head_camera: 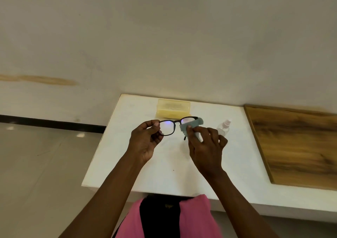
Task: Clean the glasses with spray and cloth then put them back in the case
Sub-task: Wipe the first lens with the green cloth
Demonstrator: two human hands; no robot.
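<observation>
Two hands share the work here: my left hand (145,139) pinches the glasses (176,125) at the outer edge of one rim, and my right hand (204,146) pinches the cloth (189,124) over the other lens. I hold the glasses in the air above the white surface (164,164), just in front of the yellow case (173,109), with the spray bottle (224,127) standing near my right hand. I judge the glasses light but fragile; the thin frame would twist under hard rubbing, so I grip at the rim and keep off the bare lens. The cloth is soft and limp, and folds around the lens. The frame is dark and thin, with squarish lenses; one shows a bluish glint. The case seems shut, though I can't tell for certain from this angle.
</observation>
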